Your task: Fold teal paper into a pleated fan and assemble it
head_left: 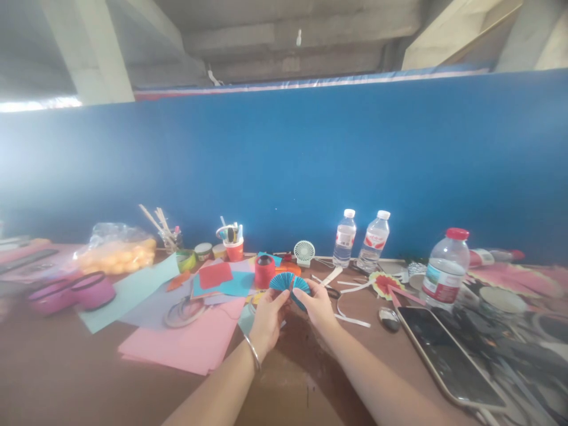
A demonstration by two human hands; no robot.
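Between both hands, above the brown table (284,378), I hold a blue pleated paper fan (284,280) with its folds spread in an arc. My left hand (267,319) pinches its left part, thumb on the near side. My right hand (320,305) grips the right part, where the folds turn downward. The palms hide the fan's lower edge. Just behind the fan stands a red spool of thread (265,271), with an orange object (284,270) beside it. Left of my left hand lie pink paper sheets (181,343).
Coloured sheets and a pink pouch (93,290) lie left. A red cup of tools (234,248), a small fan (304,252) and water bottles (345,239) line the back. Right are a large bottle (446,269), a phone (448,355), and a yellow-red paper rosette (385,285). A blue partition (284,160) stands behind.
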